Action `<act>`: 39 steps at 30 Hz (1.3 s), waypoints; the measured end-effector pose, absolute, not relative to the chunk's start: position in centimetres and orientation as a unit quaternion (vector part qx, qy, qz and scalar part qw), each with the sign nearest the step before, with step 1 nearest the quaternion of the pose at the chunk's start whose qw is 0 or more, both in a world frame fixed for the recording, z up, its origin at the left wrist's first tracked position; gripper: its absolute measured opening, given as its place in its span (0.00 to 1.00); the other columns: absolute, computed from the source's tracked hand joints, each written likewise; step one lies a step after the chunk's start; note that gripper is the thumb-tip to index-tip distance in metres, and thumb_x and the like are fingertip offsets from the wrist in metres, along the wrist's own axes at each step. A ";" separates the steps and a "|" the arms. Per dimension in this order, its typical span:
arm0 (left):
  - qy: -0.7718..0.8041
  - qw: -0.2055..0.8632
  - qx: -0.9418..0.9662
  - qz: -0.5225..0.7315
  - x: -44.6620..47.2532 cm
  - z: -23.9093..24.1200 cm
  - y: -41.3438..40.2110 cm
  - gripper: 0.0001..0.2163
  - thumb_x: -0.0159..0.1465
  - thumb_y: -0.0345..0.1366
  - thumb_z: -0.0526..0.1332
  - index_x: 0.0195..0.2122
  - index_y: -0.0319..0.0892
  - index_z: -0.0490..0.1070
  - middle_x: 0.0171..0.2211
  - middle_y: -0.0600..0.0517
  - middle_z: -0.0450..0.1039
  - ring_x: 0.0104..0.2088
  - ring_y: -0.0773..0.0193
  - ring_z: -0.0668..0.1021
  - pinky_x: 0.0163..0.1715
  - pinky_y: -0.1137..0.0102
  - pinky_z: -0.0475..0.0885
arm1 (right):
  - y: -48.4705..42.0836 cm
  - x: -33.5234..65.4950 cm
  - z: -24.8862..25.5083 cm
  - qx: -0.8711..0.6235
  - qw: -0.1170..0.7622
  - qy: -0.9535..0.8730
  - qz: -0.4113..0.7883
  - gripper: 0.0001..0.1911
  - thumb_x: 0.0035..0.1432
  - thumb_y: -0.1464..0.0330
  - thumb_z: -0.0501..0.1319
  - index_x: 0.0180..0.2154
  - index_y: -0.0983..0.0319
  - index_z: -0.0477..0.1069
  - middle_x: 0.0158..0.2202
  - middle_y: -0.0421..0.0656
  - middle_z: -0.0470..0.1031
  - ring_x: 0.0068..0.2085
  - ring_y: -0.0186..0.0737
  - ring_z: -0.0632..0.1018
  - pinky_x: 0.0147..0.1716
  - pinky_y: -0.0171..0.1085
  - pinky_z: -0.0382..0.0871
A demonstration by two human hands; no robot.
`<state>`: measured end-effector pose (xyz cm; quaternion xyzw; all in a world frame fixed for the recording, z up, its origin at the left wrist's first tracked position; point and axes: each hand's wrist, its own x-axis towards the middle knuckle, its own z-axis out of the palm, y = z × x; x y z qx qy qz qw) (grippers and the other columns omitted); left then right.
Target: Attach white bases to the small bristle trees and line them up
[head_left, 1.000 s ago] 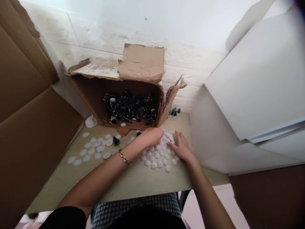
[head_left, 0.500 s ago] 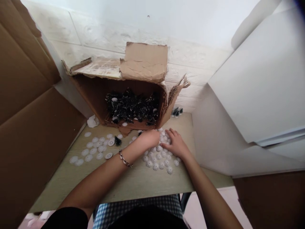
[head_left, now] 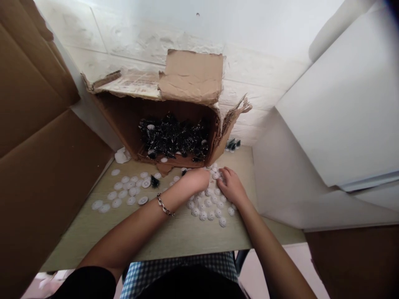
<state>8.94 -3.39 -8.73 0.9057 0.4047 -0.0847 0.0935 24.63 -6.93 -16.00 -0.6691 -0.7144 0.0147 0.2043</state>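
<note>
My left hand (head_left: 195, 180) and my right hand (head_left: 230, 185) rest close together on a cluster of small white round caps (head_left: 208, 206) on the wooden table (head_left: 174, 234). The left hand wears a chain bracelet (head_left: 163, 205) and is curled, knuckles up, its fingers hidden. The right hand's fingers bend down onto the caps near the left hand; what they pinch is hidden. A torn cardboard box (head_left: 174, 108) lies on its side just behind the hands, holding a heap of black parts (head_left: 173, 139).
A second group of flat white discs (head_left: 124, 193) lies on the table's left, with one black part (head_left: 154, 181) beside it. Brown cardboard sheets (head_left: 37, 137) wall the left side. White panels (head_left: 336, 112) stand on the right. A few black parts (head_left: 232, 144) lie behind the box.
My right hand has slid left and back toward the left hand and curled its fingers. The left hand has barely moved. The view has tilted slightly.
</note>
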 end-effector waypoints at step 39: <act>0.397 0.123 0.908 -0.048 6.9 -7.4 -1.9 0.14 0.50 0.29 0.51 0.37 0.35 0.68 0.36 0.38 0.70 0.36 0.53 0.73 0.33 0.64 0.67 | -5.9 25.8 -16.9 -0.668 0.290 -0.685 0.014 0.12 0.45 0.59 0.56 0.23 0.62 0.65 0.25 0.42 0.67 0.29 0.37 0.66 0.31 0.35 0.58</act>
